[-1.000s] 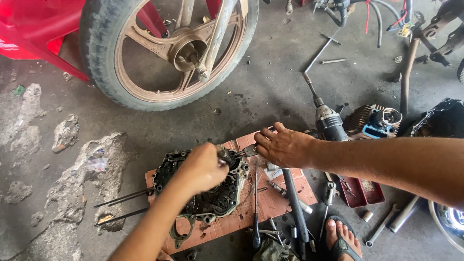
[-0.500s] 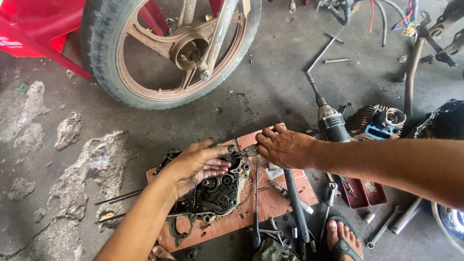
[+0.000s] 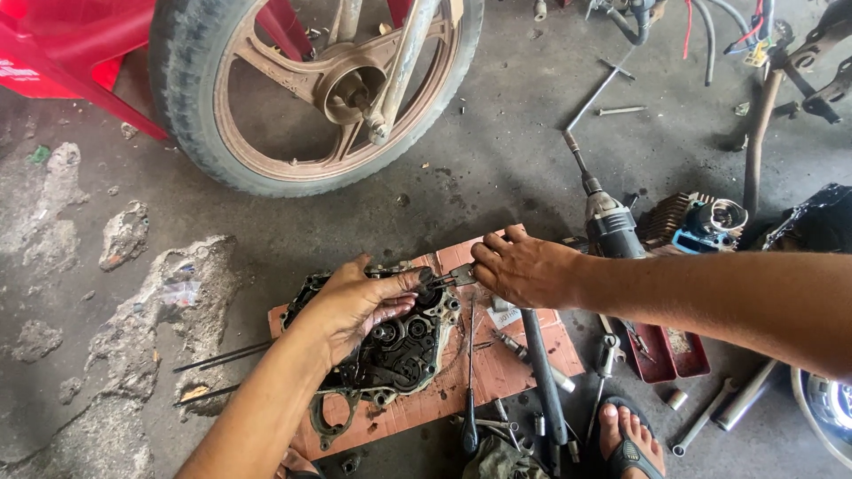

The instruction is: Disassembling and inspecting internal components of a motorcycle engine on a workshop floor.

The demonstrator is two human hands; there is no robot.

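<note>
Light: even, soft daylight; bright overall, direction not clear.
Shadows: faint, diffuse, under the wheel [image 3: 315, 89] and forearms.
Glare: small sheen on chrome part [image 3: 830, 412], lower right.
Focus: sharp centre; no motion blur.
Distortion: wide-angle stretch at edges.

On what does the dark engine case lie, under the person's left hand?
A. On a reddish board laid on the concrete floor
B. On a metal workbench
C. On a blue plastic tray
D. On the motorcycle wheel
A: the engine case, with the left hand resting on it, sits on a flat reddish board lying on the concrete floor.
</note>
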